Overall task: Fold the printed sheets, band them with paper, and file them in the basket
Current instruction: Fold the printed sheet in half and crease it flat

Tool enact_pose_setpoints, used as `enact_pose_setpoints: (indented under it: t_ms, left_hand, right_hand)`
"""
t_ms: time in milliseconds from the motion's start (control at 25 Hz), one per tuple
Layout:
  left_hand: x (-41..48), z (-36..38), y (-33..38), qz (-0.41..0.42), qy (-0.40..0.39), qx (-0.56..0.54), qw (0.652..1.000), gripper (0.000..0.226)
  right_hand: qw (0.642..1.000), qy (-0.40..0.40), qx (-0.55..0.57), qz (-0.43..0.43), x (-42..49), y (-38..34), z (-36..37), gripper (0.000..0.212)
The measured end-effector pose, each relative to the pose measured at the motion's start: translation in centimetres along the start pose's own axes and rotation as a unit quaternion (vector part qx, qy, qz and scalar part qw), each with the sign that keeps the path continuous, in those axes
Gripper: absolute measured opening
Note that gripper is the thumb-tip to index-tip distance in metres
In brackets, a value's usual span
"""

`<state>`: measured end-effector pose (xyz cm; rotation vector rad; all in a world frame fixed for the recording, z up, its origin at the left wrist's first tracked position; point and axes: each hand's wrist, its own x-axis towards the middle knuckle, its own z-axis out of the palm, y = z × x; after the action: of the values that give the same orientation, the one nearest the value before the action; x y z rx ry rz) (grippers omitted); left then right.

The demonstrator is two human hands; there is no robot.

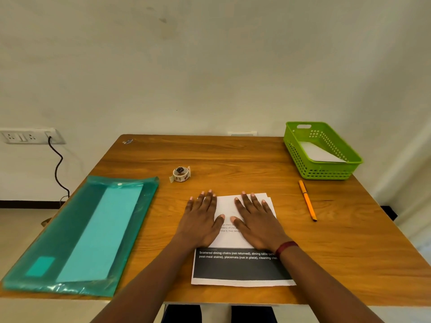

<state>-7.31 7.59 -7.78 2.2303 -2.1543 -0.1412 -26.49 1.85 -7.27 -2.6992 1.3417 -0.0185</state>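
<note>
The left hand (200,220) and right hand (256,220) lie flat, fingers straight and gripping nothing, on the folded printed sheets (233,269), and the green basket (324,176) sits beyond the sheets to the right, nearer the right hand.

Sheets (242,252) mid-table; folder (77,231) left, basket (321,169) far right

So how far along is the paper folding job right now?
A white paper already lies in the green basket. The left hand and right hand press flat on the printed sheets, apparently mid-fold. Banding and filing this set remain; the tape roll sits apart, untouched.
</note>
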Motion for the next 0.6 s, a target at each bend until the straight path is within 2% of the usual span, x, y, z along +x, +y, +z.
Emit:
enact_pose_setpoints:
  t_ms: [160,360,600]
  left_hand:
    - [-0.1,-0.1,-0.3,-0.008,0.021,-0.034,0.999,0.073]
    - [-0.4,-1.1,-1.3,0.001,0.054,-0.148,0.988,0.072]
    - [0.0,-1.5,-1.4,0.002,0.034,-0.182,0.983,0.076]
  right_hand:
    - [0.999,0.007,-0.007,0.033,-0.7,2.5,-0.4,0.088]
    - [0.999,0.014,0.04,0.033,0.0,2.8,-1.2,0.07]
    - [0.998,0.018,0.04,0.045,0.8,3.6,-2.6,0.082]
